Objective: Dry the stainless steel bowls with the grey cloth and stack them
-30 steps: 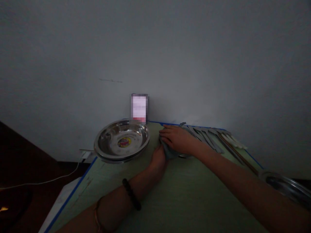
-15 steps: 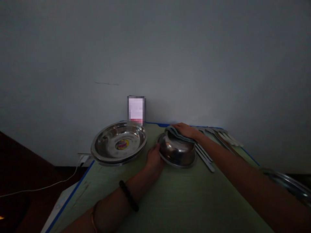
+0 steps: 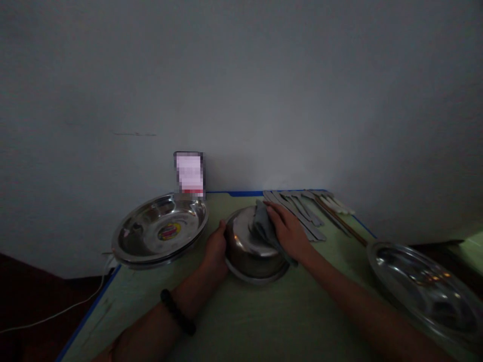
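An upturned stainless steel bowl [image 3: 245, 259] stands over the green tabletop, base up and rim down. My left hand [image 3: 217, 249] grips its left side near the rim, the fingers partly hidden behind the metal. In my right hand [image 3: 289, 231] is a grey-green cloth [image 3: 263, 226], pressed against the right part of the bowl's base and draped down its side.
Stacked shiny steel plates [image 3: 123, 249] sit to the left, before a propped screen [image 3: 189, 173] at the wall. Knives, forks and other cutlery [image 3: 302, 206] line the back right, with brown chopsticks [image 3: 345, 225]. An oval steel dish [image 3: 418, 281] stands far right.
My right hand has drawn the cloth from the bowl's far edge towards its base and right side. The camera view has turned right, bringing more of the oval dish into sight.
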`<state>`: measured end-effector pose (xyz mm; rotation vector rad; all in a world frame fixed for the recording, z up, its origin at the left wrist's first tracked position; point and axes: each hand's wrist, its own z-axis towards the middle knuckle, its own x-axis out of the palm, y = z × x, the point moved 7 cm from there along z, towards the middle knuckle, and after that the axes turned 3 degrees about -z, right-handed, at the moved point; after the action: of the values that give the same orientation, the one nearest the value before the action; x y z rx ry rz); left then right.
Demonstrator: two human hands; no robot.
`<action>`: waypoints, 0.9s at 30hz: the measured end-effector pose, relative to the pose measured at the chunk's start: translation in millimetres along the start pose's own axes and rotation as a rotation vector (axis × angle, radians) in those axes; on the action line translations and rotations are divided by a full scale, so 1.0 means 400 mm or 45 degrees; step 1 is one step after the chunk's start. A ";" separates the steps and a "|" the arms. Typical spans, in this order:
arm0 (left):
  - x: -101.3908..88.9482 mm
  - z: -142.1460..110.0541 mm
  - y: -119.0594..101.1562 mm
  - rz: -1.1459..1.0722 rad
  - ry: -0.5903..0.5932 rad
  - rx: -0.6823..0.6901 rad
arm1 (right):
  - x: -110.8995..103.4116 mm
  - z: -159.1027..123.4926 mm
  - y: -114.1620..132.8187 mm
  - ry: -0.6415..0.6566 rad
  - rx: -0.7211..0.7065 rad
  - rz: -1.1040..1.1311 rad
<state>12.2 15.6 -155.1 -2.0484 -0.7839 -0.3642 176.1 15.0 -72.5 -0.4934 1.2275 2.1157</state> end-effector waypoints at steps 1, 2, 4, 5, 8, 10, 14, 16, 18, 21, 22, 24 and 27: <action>0.000 -0.006 -0.001 0.016 -0.006 -0.008 | -0.003 -0.037 0.020 -0.031 -0.069 -0.062; 0.001 -0.012 -0.002 0.036 -0.011 -0.011 | -0.004 -0.075 0.039 -0.061 -0.142 -0.156; 0.002 -0.020 -0.005 0.083 -0.018 0.000 | 0.012 -0.138 0.073 -0.013 -0.299 -0.319; 0.002 -0.022 -0.006 0.106 -0.023 0.009 | 0.018 -0.159 0.083 0.002 -0.345 -0.370; 0.003 -0.022 -0.009 0.142 -0.039 0.045 | 0.030 -0.171 0.094 0.044 -0.442 -0.425; 0.007 -0.021 -0.011 0.147 -0.038 0.071 | 0.031 -0.154 0.092 0.051 -0.487 -0.405; 0.008 -0.025 -0.018 0.144 -0.094 0.105 | 0.029 -0.136 0.078 0.092 -0.427 -0.400; 0.006 -0.029 -0.021 0.143 -0.134 0.116 | 0.028 -0.155 0.067 0.131 -0.326 -0.475; 0.003 -0.032 -0.025 0.152 -0.167 0.144 | 0.023 -0.186 0.055 0.154 -0.227 -0.574; 0.003 -0.034 -0.026 0.177 -0.174 0.169 | 0.011 -0.228 0.035 0.167 -0.098 -0.690; 0.006 -0.034 -0.024 0.183 -0.161 0.170 | 0.008 -0.236 0.027 0.175 -0.054 -0.715; 0.015 -0.037 -0.022 0.187 -0.122 0.158 | 0.004 -0.243 0.009 0.207 0.041 -0.743; 0.020 -0.044 -0.024 0.169 -0.133 0.153 | 0.009 -0.238 -0.011 0.275 0.151 -0.733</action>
<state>12.7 8.0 -134.8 -2.0058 -0.7106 -0.1330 177.0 -65.0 -124.5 -0.9167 1.1440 1.5241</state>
